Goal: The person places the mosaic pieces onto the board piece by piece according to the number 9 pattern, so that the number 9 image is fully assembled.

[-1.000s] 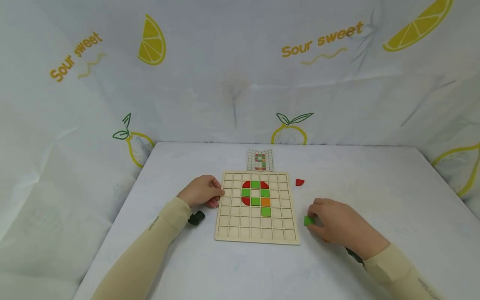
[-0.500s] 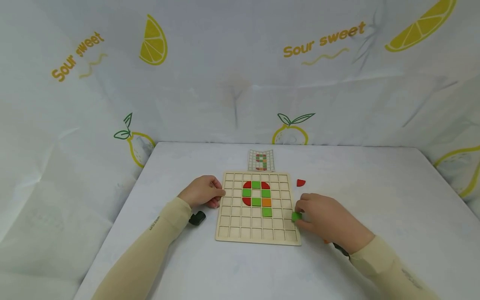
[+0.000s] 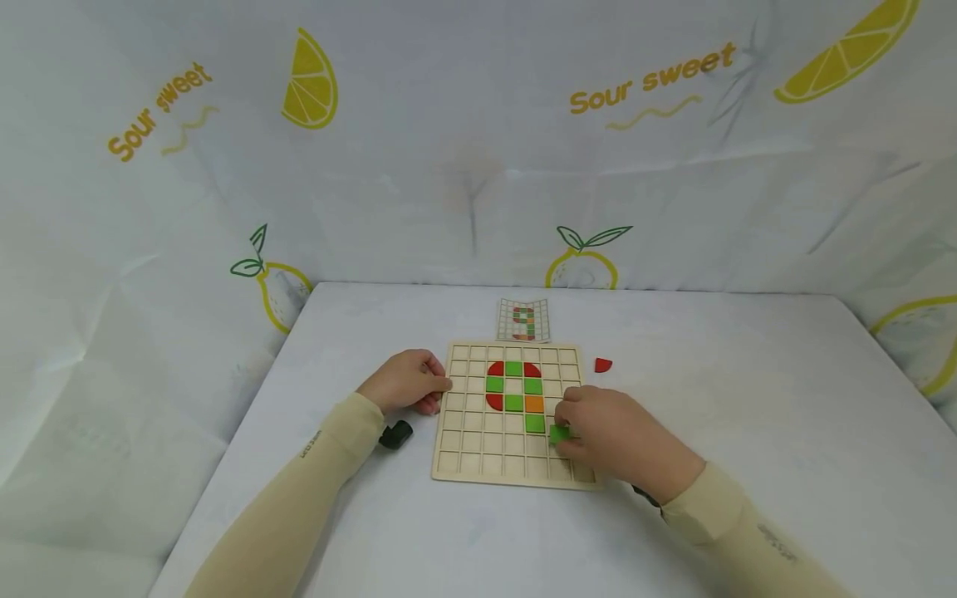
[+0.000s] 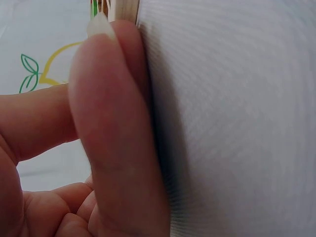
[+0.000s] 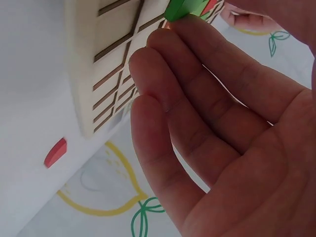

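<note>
Over on the table lies the board, with the card just behind it and a loose tile to the right, near its far right corner. The person's left hand is at the board's left edge. The right hand is above its right side, with the held tile just right of the nearest of the set tiles.
</note>
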A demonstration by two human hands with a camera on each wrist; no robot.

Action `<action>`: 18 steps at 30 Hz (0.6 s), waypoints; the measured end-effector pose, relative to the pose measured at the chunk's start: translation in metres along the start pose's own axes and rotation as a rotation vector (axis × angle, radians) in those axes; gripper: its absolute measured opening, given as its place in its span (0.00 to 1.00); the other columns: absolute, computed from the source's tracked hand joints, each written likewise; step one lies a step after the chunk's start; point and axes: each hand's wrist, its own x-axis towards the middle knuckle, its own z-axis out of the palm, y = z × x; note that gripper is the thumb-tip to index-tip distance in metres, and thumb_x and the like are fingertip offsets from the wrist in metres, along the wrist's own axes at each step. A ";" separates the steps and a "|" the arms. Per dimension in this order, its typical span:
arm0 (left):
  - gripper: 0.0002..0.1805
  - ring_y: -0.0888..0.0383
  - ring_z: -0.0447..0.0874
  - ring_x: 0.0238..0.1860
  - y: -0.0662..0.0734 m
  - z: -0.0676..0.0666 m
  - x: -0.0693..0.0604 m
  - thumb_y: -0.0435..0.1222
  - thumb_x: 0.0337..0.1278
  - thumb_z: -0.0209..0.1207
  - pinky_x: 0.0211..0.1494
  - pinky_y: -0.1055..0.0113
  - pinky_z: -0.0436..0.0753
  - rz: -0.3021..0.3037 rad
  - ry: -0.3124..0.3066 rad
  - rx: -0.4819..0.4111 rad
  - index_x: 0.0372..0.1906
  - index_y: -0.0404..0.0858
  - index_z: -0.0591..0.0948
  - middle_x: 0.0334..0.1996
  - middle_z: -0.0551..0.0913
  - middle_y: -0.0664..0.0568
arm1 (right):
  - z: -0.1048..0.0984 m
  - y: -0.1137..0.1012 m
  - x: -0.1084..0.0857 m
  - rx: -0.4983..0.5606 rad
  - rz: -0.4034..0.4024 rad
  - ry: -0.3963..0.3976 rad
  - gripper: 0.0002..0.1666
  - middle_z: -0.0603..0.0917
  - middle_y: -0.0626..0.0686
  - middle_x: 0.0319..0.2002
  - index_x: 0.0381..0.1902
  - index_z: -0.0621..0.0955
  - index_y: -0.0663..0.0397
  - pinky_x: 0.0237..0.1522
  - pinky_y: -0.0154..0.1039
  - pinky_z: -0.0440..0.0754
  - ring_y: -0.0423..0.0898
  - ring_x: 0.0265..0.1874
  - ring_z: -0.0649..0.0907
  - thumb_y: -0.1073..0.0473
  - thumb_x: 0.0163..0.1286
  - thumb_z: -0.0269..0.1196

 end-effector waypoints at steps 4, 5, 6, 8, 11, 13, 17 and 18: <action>0.11 0.61 0.86 0.25 0.000 0.000 0.000 0.39 0.72 0.69 0.33 0.71 0.87 -0.002 0.001 0.004 0.47 0.38 0.80 0.28 0.86 0.50 | 0.002 -0.011 0.005 0.022 -0.021 -0.011 0.07 0.76 0.40 0.28 0.31 0.87 0.45 0.33 0.34 0.76 0.38 0.28 0.72 0.57 0.63 0.77; 0.11 0.61 0.86 0.25 0.000 0.000 0.000 0.39 0.73 0.69 0.33 0.71 0.87 -0.002 0.002 0.007 0.47 0.38 0.80 0.28 0.86 0.50 | 0.002 -0.013 0.006 0.027 -0.027 -0.012 0.07 0.76 0.40 0.28 0.30 0.86 0.45 0.33 0.35 0.76 0.38 0.28 0.72 0.57 0.63 0.76; 0.11 0.61 0.86 0.25 0.000 0.000 0.000 0.39 0.72 0.69 0.33 0.71 0.87 -0.004 0.004 0.007 0.47 0.38 0.80 0.28 0.87 0.50 | 0.004 -0.015 0.008 0.031 -0.032 -0.013 0.07 0.75 0.40 0.28 0.29 0.86 0.45 0.33 0.35 0.75 0.39 0.28 0.72 0.57 0.63 0.76; 0.11 0.60 0.87 0.25 -0.001 0.001 0.000 0.40 0.72 0.69 0.33 0.70 0.87 -0.004 0.006 0.007 0.47 0.38 0.80 0.29 0.87 0.49 | 0.006 -0.018 0.009 0.035 -0.038 -0.015 0.08 0.75 0.40 0.27 0.29 0.85 0.44 0.33 0.35 0.75 0.39 0.28 0.72 0.57 0.63 0.75; 0.12 0.60 0.87 0.25 -0.001 0.001 0.000 0.40 0.72 0.70 0.33 0.70 0.87 0.000 0.008 0.008 0.47 0.39 0.80 0.29 0.87 0.49 | 0.009 -0.020 0.012 0.033 -0.042 -0.014 0.08 0.74 0.39 0.27 0.28 0.84 0.43 0.33 0.35 0.75 0.39 0.28 0.72 0.56 0.63 0.75; 0.12 0.60 0.87 0.25 -0.001 0.001 0.000 0.40 0.71 0.70 0.33 0.70 0.87 0.001 0.007 0.006 0.47 0.39 0.80 0.29 0.87 0.49 | 0.010 -0.020 0.013 0.035 -0.043 -0.013 0.08 0.75 0.39 0.27 0.28 0.84 0.43 0.33 0.35 0.75 0.39 0.28 0.72 0.57 0.63 0.74; 0.11 0.60 0.87 0.25 -0.001 0.000 0.001 0.40 0.72 0.69 0.33 0.70 0.87 0.004 0.003 0.004 0.47 0.38 0.80 0.28 0.87 0.49 | 0.012 -0.021 0.013 0.040 -0.047 -0.005 0.08 0.75 0.38 0.26 0.27 0.84 0.43 0.33 0.35 0.76 0.39 0.27 0.72 0.58 0.62 0.74; 0.11 0.60 0.87 0.25 -0.001 0.000 0.001 0.40 0.72 0.69 0.33 0.70 0.87 0.004 0.003 0.004 0.47 0.38 0.80 0.28 0.87 0.49 | 0.012 -0.021 0.013 0.040 -0.050 -0.002 0.08 0.75 0.38 0.26 0.27 0.84 0.42 0.33 0.34 0.76 0.38 0.27 0.72 0.58 0.62 0.73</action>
